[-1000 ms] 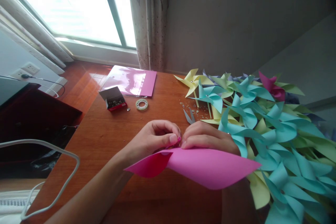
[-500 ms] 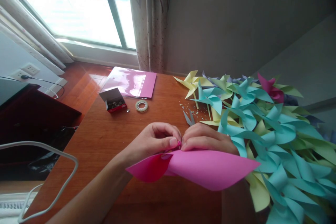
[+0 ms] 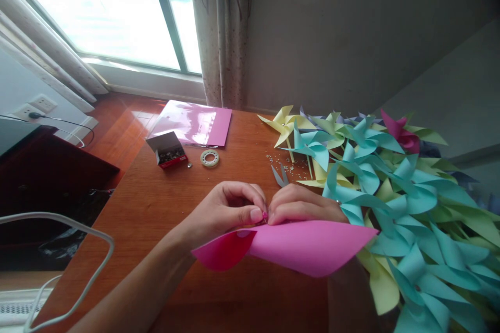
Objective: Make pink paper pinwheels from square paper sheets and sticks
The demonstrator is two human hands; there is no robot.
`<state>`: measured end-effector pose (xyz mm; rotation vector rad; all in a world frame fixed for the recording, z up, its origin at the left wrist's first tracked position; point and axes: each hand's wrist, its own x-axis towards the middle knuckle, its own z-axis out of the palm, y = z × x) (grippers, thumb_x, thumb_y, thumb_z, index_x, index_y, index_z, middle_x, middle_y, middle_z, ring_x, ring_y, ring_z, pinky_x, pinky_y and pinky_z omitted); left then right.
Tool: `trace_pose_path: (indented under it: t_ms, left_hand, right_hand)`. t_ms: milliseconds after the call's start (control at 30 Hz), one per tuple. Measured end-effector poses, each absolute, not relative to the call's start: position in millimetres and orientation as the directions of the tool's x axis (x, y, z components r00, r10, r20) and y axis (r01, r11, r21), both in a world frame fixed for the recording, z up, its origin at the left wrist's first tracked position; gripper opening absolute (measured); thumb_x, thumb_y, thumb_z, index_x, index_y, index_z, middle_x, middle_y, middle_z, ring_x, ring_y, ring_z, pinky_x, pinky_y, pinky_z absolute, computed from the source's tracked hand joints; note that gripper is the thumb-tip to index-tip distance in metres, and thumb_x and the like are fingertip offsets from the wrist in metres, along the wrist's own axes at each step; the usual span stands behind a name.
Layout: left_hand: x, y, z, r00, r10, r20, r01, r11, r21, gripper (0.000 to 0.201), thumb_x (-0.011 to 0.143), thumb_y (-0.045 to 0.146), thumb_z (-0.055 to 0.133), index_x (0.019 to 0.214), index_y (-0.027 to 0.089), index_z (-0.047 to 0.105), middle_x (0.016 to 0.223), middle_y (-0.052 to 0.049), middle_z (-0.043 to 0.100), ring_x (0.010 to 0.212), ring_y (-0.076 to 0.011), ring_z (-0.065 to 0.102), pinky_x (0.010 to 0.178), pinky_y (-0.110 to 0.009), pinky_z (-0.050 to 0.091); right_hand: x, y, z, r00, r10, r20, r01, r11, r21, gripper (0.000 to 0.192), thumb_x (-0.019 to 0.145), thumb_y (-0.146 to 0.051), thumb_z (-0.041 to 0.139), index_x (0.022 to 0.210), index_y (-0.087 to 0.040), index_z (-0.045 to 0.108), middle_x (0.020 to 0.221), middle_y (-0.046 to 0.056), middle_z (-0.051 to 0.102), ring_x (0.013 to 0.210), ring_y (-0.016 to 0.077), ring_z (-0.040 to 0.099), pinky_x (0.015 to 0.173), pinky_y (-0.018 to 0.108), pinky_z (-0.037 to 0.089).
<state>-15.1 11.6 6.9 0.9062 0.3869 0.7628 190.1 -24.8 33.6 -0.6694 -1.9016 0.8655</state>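
A pink paper pinwheel (image 3: pixel 312 242) with curled blades is held over the table, its edge toward me. My left hand (image 3: pixel 230 210) is closed, thumb and forefinger pinched at a small bright pink piece (image 3: pixel 264 216) on the pinwheel's far side. Against that same side, my right hand (image 3: pixel 302 205) is closed on the pinwheel behind its upper edge. The fingertips of both hands almost meet at the middle. What lies beneath the right fingers is hidden. Just beyond the right hand are the grey blades of scissors (image 3: pixel 280 176).
Many turquoise, yellow and green pinwheels (image 3: pixel 414 187) crowd the right side. Farther back on the wooden table (image 3: pixel 164 208) are an open box of thumbtacks (image 3: pixel 172 157), a tape roll (image 3: pixel 210 158) and pink sheets in a clear sleeve (image 3: pixel 191 122). A white cable (image 3: pixel 105 255) loops at the left.
The pinwheel's right tip has swung slightly left and up. Both hands keep their hold at the middle, with only small finger movement.
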Motion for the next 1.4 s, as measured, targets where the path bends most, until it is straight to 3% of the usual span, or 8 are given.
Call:
trace_pose_path:
  t_ms: [200, 367, 700, 1133, 1400]
  left_hand:
    - [-15.6, 9.8, 10.6, 0.653, 0.757, 0.025, -0.438, 0.350, 0.828, 0.004, 0.075, 0.014, 0.083, 0.075, 0.017, 0.080, 0.076, -0.002, 0.067, 0.070, -0.0111, 0.060, 0.064, -0.022, 0.045]
    - [-15.2, 6.4, 12.7, 0.688, 0.725, -0.016, -0.426, 0.422, 0.800, 0.004, 0.075, 0.013, 0.083, 0.075, 0.017, 0.080, 0.076, -0.002, 0.069, 0.073, -0.0124, 0.062, 0.069, -0.024, 0.047]
    - [-15.4, 5.8, 11.5, 0.712, 0.701, -0.045, -0.433, 0.489, 0.757, 0.005, 0.074, 0.015, 0.084, 0.074, 0.016, 0.079, 0.075, -0.003, 0.068, 0.072, -0.0139, 0.062, 0.068, -0.025, 0.047]
    - [-16.6, 8.1, 14.5, 0.679, 0.734, 0.009, -0.437, 0.395, 0.808, 0.007, 0.072, 0.013, 0.085, 0.072, 0.017, 0.079, 0.076, -0.002, 0.068, 0.072, -0.0126, 0.062, 0.069, -0.024, 0.047]
    - [-16.7, 8.3, 14.4, 0.651, 0.758, 0.027, -0.442, 0.350, 0.826, 0.007, 0.071, 0.013, 0.086, 0.072, 0.016, 0.079, 0.075, -0.003, 0.068, 0.071, -0.0124, 0.062, 0.067, -0.023, 0.048]
  right_hand:
    - [191.0, -21.5, 33.7, -0.463, 0.742, 0.485, 0.100, 0.588, -0.803, 0.012, 0.091, -0.016, 0.070, 0.102, -0.019, 0.074, 0.095, 0.005, 0.069, 0.088, 0.0180, 0.068, 0.079, 0.029, 0.057]
    - [190.6, -23.5, 33.4, -0.461, 0.736, 0.495, 0.054, 0.580, -0.813, 0.012, 0.097, -0.023, 0.063, 0.101, -0.021, 0.074, 0.094, 0.005, 0.069, 0.088, 0.0176, 0.068, 0.082, 0.031, 0.057]
    - [190.1, -21.3, 32.0, -0.464, 0.719, 0.517, 0.050, 0.603, -0.796, 0.011, 0.095, -0.021, 0.065, 0.102, -0.021, 0.074, 0.093, 0.005, 0.070, 0.087, 0.0186, 0.068, 0.080, 0.032, 0.057]
    - [187.9, -22.9, 32.7, -0.454, 0.739, 0.497, 0.070, 0.586, -0.807, 0.011, 0.095, -0.019, 0.065, 0.101, -0.020, 0.074, 0.093, 0.005, 0.070, 0.088, 0.0170, 0.068, 0.081, 0.029, 0.057]
    - [191.7, -16.3, 29.4, -0.503, 0.682, 0.531, 0.064, 0.642, -0.764, 0.014, 0.095, -0.030, 0.066, 0.104, -0.021, 0.073, 0.093, 0.006, 0.071, 0.087, 0.0193, 0.068, 0.081, 0.033, 0.059]
